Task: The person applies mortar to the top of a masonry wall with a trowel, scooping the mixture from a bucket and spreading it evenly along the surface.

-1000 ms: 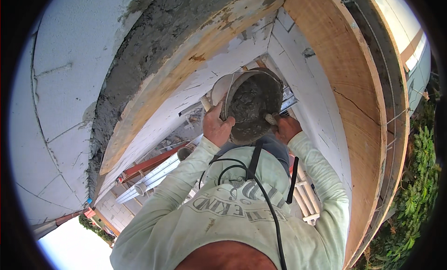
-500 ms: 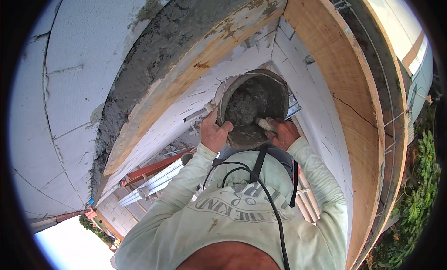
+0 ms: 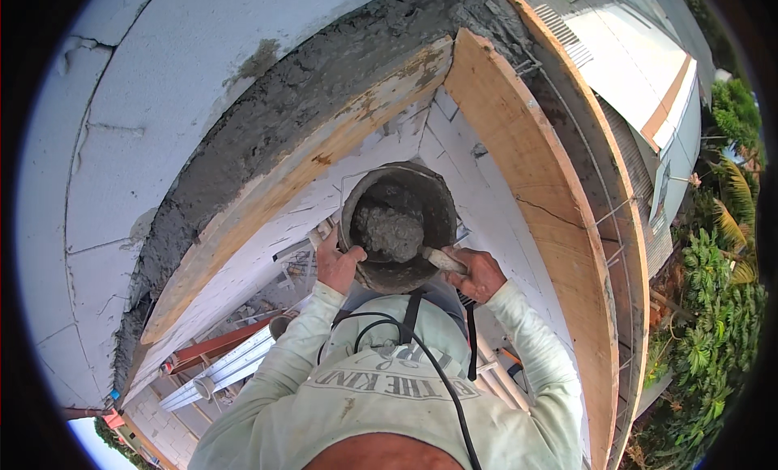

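Note:
A round dark bucket point(image 3: 448, 215) caked with cement is in front of my body, its mouth facing up. Wet grey mortar point(image 3: 391, 231) lies heaped inside it. My left hand point(image 3: 336, 263) is closed on the bucket's near left rim, thumb over the edge. Beside those fingers shows a pale piece I cannot make out. My right hand point(image 3: 484, 275) is wrapped round the pale handle of a trowel point(image 3: 444, 260), which reaches over the near right rim into the bucket. Mortar hides the trowel's blade.
Wooden form boards point(image 3: 519, 146) meet in a corner ahead, with wet concrete point(image 3: 267, 121) along the left one. White block walls point(image 3: 121, 162) rise on the left. Below are a red beam point(image 3: 215, 344) and pale metal channels point(image 3: 235, 369). A roof point(image 3: 640, 57) and green plants point(image 3: 705, 348) are beyond the right boards.
The view has shifted, so the bucket and both hands sit lower and further left. My right hand has drawn the trowel handle back to the rim, and the mortar shows as a raised lump.

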`<move>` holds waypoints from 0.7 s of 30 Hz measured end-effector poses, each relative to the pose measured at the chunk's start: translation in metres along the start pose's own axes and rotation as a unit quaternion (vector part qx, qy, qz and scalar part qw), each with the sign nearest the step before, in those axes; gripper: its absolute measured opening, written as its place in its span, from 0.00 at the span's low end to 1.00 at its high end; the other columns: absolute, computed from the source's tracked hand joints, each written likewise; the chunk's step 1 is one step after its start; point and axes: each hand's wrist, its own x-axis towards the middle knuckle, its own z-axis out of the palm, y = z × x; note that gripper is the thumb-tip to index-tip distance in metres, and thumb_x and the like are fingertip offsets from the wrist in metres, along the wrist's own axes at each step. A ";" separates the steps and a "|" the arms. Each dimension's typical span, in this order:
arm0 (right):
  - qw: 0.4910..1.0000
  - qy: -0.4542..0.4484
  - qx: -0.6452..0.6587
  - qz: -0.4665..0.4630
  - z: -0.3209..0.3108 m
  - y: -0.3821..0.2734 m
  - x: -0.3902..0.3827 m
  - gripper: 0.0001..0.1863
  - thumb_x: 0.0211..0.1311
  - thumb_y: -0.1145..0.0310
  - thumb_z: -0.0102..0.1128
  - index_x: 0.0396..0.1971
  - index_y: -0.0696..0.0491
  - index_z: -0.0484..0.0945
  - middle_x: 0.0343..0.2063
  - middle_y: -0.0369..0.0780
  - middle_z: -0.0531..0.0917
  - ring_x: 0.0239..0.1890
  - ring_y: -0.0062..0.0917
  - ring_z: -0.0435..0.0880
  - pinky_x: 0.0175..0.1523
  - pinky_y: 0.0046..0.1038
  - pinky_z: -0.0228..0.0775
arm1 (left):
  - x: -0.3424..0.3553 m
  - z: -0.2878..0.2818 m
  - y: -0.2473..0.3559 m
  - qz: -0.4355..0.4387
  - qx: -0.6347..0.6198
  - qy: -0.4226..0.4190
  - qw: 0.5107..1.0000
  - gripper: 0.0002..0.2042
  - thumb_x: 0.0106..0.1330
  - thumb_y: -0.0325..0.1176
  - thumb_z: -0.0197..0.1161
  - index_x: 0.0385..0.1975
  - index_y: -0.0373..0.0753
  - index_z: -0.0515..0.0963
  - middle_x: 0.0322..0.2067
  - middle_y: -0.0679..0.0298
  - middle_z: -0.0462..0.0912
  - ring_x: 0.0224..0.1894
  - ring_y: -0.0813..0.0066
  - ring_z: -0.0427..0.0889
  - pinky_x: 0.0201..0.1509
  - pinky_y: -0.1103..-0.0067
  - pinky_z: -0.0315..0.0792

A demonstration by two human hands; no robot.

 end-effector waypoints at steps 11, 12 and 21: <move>0.982 0.169 0.035 0.081 -0.139 -0.127 -0.076 0.26 0.58 0.70 0.66 0.54 0.67 0.73 0.39 0.53 0.84 0.37 0.34 0.86 0.45 0.30 0.76 | 0.009 0.012 -0.047 -0.057 -0.064 0.059 0.995 0.23 0.41 0.25 0.60 0.43 0.30 0.78 0.38 0.54 0.86 0.39 0.59 0.82 0.48 0.74 0.74; 0.972 0.208 0.076 0.075 -0.151 -0.143 -0.079 0.27 0.57 0.71 0.66 0.55 0.67 0.72 0.39 0.52 0.84 0.37 0.34 0.85 0.46 0.30 0.75 | 0.011 0.012 -0.055 -0.057 -0.076 0.060 0.994 0.22 0.41 0.25 0.60 0.42 0.30 0.78 0.37 0.54 0.86 0.39 0.59 0.82 0.48 0.73 0.74; 0.707 0.459 -0.537 0.018 -0.174 -0.124 -0.047 0.32 0.47 0.76 0.66 0.58 0.54 0.73 0.30 0.39 0.76 0.32 0.32 0.79 0.35 0.34 0.74 | 0.008 0.011 -0.075 -0.063 -0.094 0.076 0.991 0.26 0.41 0.24 0.60 0.47 0.29 0.77 0.41 0.52 0.85 0.44 0.58 0.81 0.52 0.73 0.72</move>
